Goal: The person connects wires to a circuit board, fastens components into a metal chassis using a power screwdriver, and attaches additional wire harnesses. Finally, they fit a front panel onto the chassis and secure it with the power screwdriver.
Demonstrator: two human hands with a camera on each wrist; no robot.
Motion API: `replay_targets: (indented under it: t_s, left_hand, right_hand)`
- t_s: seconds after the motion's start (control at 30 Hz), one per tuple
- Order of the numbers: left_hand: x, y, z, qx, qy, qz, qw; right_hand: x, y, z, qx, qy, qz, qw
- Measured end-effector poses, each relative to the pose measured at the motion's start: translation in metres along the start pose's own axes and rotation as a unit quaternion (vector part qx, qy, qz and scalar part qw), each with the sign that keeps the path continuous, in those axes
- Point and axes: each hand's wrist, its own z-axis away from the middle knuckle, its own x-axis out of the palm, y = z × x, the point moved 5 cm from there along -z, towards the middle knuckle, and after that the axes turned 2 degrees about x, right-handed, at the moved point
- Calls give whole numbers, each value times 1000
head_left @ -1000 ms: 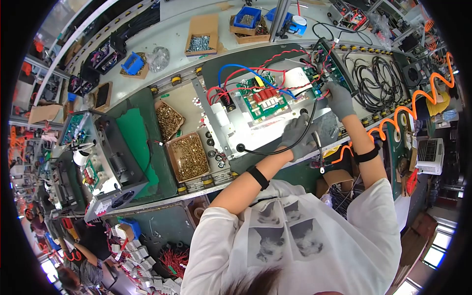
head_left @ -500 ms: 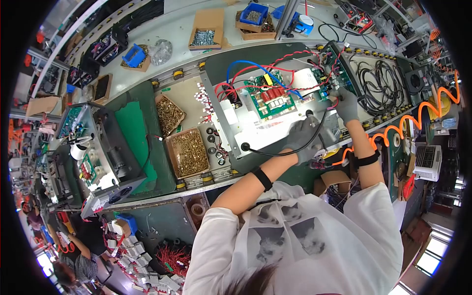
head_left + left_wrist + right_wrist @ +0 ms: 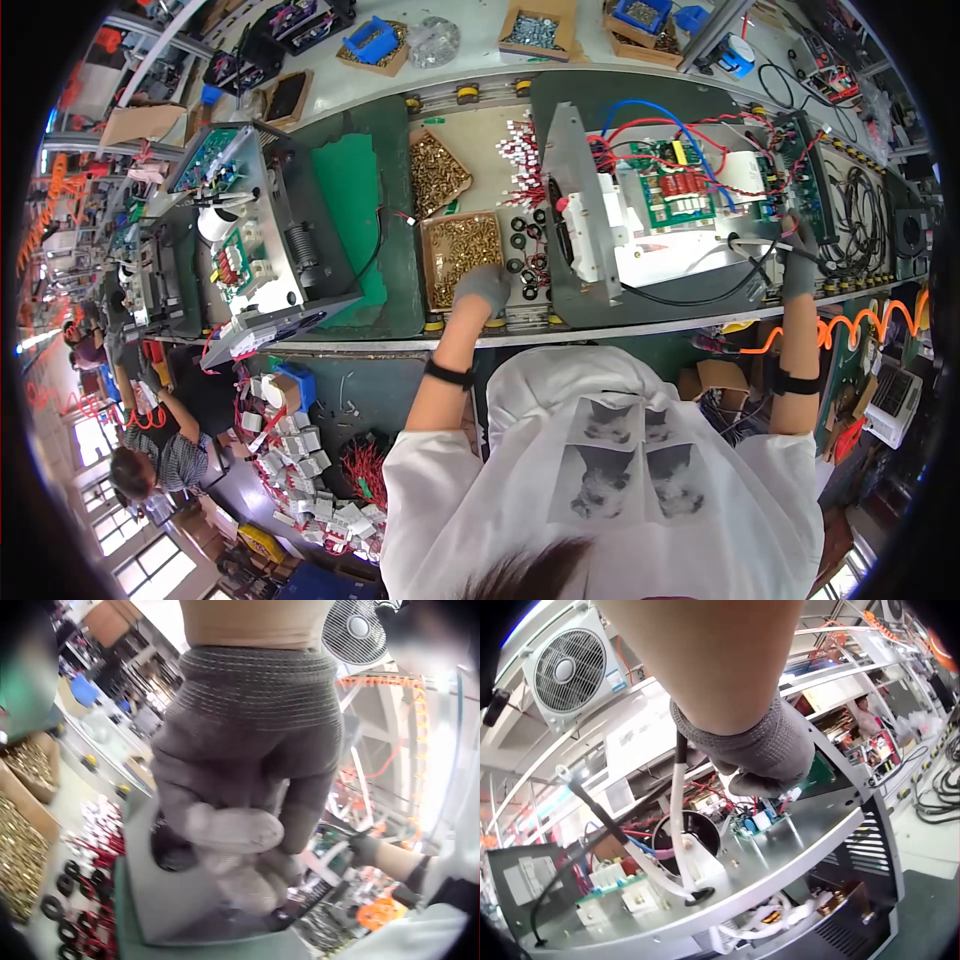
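My gloved left hand [image 3: 483, 290] is at the right edge of a cardboard box of small brass fasteners [image 3: 462, 250]. Its fingers bend loosely in the left wrist view, and nothing shows between them. At the far end of an open metal chassis [image 3: 660, 262], my gloved right hand [image 3: 799, 268] reaches in beside the upright end panel [image 3: 806, 180]. Curled fingers sit close over a small circuit board [image 3: 761, 823] in the right wrist view; their tips are hidden, and I cannot tell whether they hold a wire. A white cable [image 3: 676, 817] rises through the chassis near that hand.
Another box of brass parts [image 3: 437, 175], white connectors on red wires [image 3: 522, 165] and black rings [image 3: 517, 240] lie left of the chassis. A second assembled unit [image 3: 270, 220] stands further left. Coiled black cables [image 3: 858, 215] lie at right; an orange air hose [image 3: 850, 335] hangs nearby.
My left hand has left the front of the chassis and moved left to the brass fasteners. The right hand has stayed at the panel end. The head view has swung left.
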Motion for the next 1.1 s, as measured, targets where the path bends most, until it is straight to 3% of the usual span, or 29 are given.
replay_targets:
  t_s: [0.07, 0.13, 0.2, 0.27, 0.3, 0.33, 0.43, 0.53, 0.6, 0.63, 0.67, 0.7, 0.73, 0.77, 0.8, 0.87, 0.9, 0.93, 0.97, 1.03, 1.1]
  left_hand:
    - [26, -25, -54, -13, 132, 64, 989]
    - [40, -16, -81, 50, 206, 48, 976]
    - [54, -11, -112, 42, 191, 29, 980]
    - [56, -1, -133, -32, 156, -14, 987]
    - [50, 6, -136, -64, 87, 29, 994]
    - [56, 7, -146, -49, 119, 27, 991]
    - [72, 5, -158, -39, 257, 56, 964]
    - [79, 1, -161, -62, 213, 51, 974]
    - [93, -7, -173, 29, 191, -112, 975]
    - [56, 7, -127, -25, 171, 97, 980]
    - [38, 3, -104, -2, 253, 139, 957]
    - [26, -5, -87, 44, 360, 38, 931]
    - [6, -20, -74, 95, 443, 88, 887]
    - [-13, -35, -57, 66, 490, 40, 868]
    - [-48, -16, -1, 53, 577, 134, 804]
    - [-86, -17, 57, 28, 707, 64, 704]
    - [-102, -12, 89, 19, 750, 102, 653]
    - [-116, -3, 126, 8, 793, -8, 609]
    - [-125, -3, 144, 106, 822, 155, 538]
    - [-138, 5, 180, 220, 800, 197, 523]
    - [-139, 31, 223, 275, 781, 200, 524]
  right_hand:
    - [-14, 60, -13, 45, 1, -42, 998]
    - [-14, 80, 2, 87, 11, -88, 992]
    - [7, 54, 49, 86, 50, -96, 990]
    - [-2, 62, 67, 89, 62, -78, 991]
    - [-8, 70, 72, 92, 68, -62, 991]
    - [-18, 89, 72, 70, 64, -75, 993]
    - [-29, 95, 94, 130, 70, -98, 984]
    - [-39, 104, 104, 174, 79, -127, 973]
    - [-36, 90, 118, 190, 105, -120, 969]
    - [-36, 88, 123, 194, 109, -125, 967]
    - [-37, 88, 127, 191, 120, -137, 964]
    - [-38, 89, 129, 187, 125, -129, 966]
    - [-39, 91, 131, 184, 127, -121, 967]
    - [-41, 93, 133, 175, 126, -117, 969]
    - [-42, 98, 133, 174, 131, -126, 968]
    - [-43, 105, 132, 143, 127, -147, 970]
    - [-42, 93, 136, 131, 135, -143, 972]
    - [-39, 82, 138, 131, 133, -150, 971]
    - [-41, 67, 140, 88, 157, -144, 973]
    - [-42, 40, 148, 42, 179, -144, 972]
    - [-44, -5, 163, -137, 205, -63, 967]
